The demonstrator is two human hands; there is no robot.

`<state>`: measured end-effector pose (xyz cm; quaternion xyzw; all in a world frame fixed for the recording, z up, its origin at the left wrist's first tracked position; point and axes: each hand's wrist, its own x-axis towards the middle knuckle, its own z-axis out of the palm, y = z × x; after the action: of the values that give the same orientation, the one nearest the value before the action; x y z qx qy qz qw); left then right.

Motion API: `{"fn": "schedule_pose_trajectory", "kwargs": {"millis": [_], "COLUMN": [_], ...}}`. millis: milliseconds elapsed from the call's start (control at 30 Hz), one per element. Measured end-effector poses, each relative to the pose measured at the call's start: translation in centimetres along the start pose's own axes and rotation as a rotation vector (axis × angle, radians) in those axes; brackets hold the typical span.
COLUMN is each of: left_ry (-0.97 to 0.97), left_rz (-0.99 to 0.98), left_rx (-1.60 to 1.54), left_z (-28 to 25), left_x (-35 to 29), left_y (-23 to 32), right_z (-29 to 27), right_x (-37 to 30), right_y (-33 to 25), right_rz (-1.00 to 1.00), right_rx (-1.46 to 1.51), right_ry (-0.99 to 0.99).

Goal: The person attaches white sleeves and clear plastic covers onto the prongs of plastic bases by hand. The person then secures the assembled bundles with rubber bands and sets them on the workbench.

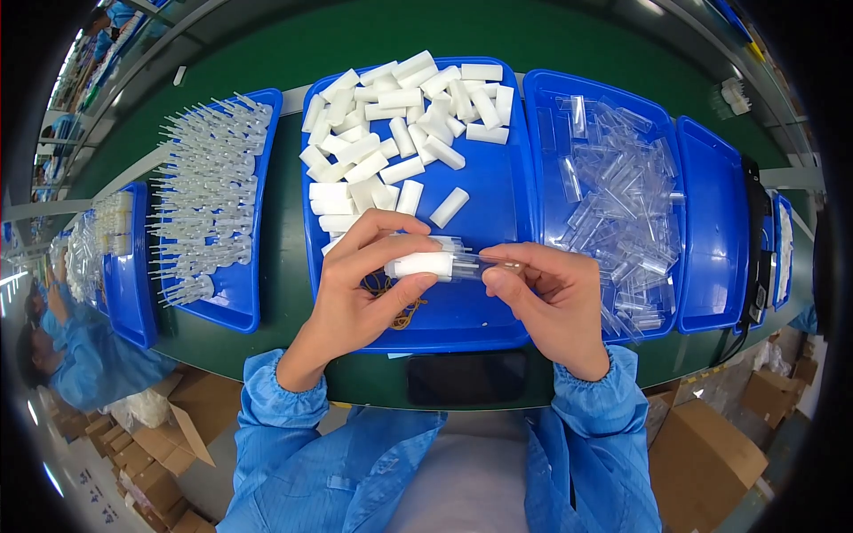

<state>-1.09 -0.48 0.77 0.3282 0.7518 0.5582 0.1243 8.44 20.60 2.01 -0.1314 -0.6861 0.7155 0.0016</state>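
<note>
While left grip (357,280) holds white cylinder (422,265), right grip (555,298) pinches clear plastic (466,265); brown bands (410,314) beneath; loose cylinders (402,138) behind

no legible writing

no words, labels, numbers or signs can be read. near the lower left rim, a pale surface (75,457) bears a few small dark marks (105,511) that may be characters, but they are too small and distorted to make out. on the cardboard boxes (706,453), the blue trays (502,191) and the flat black device (466,380), nothing is readable.
</note>
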Motion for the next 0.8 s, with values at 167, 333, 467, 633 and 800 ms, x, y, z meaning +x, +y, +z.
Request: {"fn": "schedule_pose_trajectory", "kwargs": {"millis": [167,333,467,633,800], "left_ry": [0.005,-0.021,-0.015,-0.014,-0.038], "left_rz": [-0.012,0.007,-0.018,-0.002,0.011], "left_rx": [-0.01,0.044,0.049,0.071,0.065], "left_z": [-0.1,-0.2,-0.1,-0.1,0.1], "left_x": [0.1,0.1,0.1,0.1,-0.1], "left_y": [0.2,0.3,0.4,0.4,0.1], "right_z": [0.0,-0.1,0.1,0.1,-0.1], "right_x": [0.0,-0.1,0.0,0.2,0.0], "right_y": [0.0,-0.6,-0.5,0.2,0.6], "right_rz": [-0.223,-0.3,-0.273,-0.246,-0.096], "right_rx": [-0.101,-0.217,-0.25,-0.235,-0.068], "right_ry": [0.002,-0.003,0.005,0.023,-0.019]}}
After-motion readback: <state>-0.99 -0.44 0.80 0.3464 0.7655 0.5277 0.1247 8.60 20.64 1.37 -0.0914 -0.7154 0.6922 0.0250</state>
